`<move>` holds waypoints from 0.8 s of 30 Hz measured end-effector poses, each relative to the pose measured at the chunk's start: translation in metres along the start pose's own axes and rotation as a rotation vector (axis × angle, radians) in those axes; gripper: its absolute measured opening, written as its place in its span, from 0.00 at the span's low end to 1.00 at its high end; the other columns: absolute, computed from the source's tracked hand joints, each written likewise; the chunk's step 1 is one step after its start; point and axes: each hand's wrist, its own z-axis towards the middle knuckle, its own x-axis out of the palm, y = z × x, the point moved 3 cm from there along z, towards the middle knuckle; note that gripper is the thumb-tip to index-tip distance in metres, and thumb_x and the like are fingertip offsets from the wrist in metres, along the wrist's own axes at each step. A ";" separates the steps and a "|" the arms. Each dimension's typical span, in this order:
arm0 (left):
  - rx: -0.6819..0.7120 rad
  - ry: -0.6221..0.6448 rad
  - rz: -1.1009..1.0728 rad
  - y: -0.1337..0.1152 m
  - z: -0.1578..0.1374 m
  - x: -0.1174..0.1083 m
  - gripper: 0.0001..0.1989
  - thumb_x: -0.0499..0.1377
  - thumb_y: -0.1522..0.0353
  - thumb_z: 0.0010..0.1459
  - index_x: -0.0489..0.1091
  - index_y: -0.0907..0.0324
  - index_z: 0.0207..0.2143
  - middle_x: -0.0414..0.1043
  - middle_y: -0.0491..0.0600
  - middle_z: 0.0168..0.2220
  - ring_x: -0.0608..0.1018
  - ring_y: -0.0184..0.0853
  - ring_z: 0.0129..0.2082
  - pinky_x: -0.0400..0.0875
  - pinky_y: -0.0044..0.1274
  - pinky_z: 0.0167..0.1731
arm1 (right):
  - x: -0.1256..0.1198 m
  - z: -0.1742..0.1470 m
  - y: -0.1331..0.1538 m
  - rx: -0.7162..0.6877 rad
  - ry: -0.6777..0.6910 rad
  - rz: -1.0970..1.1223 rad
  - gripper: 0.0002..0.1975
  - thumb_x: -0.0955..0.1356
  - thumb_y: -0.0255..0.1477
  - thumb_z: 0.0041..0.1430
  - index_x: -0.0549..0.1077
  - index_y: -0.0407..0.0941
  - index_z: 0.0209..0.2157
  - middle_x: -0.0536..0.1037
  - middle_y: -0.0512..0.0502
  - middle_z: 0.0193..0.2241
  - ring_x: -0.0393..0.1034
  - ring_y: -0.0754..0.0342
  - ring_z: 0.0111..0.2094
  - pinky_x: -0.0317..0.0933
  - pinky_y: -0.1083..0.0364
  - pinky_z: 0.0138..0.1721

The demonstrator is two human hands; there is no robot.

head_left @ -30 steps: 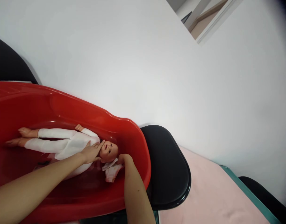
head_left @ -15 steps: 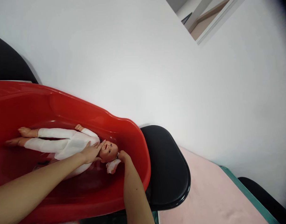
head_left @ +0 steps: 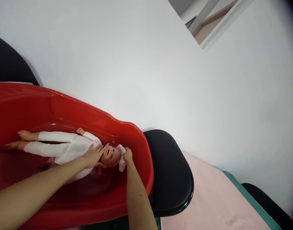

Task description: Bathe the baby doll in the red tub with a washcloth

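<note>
— What carries it all?
— A black chair seat (head_left: 171,179) holds the end of the red tub (head_left: 137,134).
— And beside that?
— A pink mat (head_left: 208,198) with a teal edge lies just right of the seat, against the white wall (head_left: 137,64).

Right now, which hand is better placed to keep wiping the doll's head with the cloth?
Right hand: it probably suits best, holding the cloth against the doll's head; the left hand rests at its chin.

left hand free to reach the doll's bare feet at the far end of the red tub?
Probably yes. The left hand rests on the white-clothed baby doll's chest; nothing lies between it and the feet inside the red plastic tub.
</note>
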 end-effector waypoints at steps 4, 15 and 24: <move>-0.019 -0.074 -0.025 -0.007 0.002 -0.012 0.53 0.63 0.56 0.66 0.44 0.66 0.83 0.48 0.71 0.80 0.51 0.61 0.81 0.47 0.53 0.76 | -0.012 0.007 0.004 -0.029 -0.133 0.097 0.26 0.59 0.16 0.69 0.74 0.40 0.62 0.81 0.36 0.60 0.77 0.50 0.60 0.70 0.61 0.52; 0.062 -0.709 -0.267 -0.015 0.010 -0.034 0.46 0.69 0.60 0.61 0.58 0.61 0.76 0.63 0.68 0.73 0.70 0.59 0.70 0.68 0.48 0.68 | 0.002 0.004 0.044 -0.542 -0.178 0.933 0.15 0.70 0.29 0.52 0.83 0.43 0.41 0.87 0.44 0.41 0.79 0.48 0.44 0.74 0.51 0.52; -0.178 -0.685 -0.169 0.007 -0.008 -0.074 0.23 0.59 0.74 0.65 0.75 0.63 0.62 0.79 0.61 0.60 0.77 0.54 0.63 0.68 0.42 0.65 | 0.030 -0.002 0.053 -0.376 0.293 1.255 0.23 0.81 0.30 0.45 0.80 0.45 0.45 0.85 0.45 0.45 0.81 0.50 0.44 0.75 0.54 0.50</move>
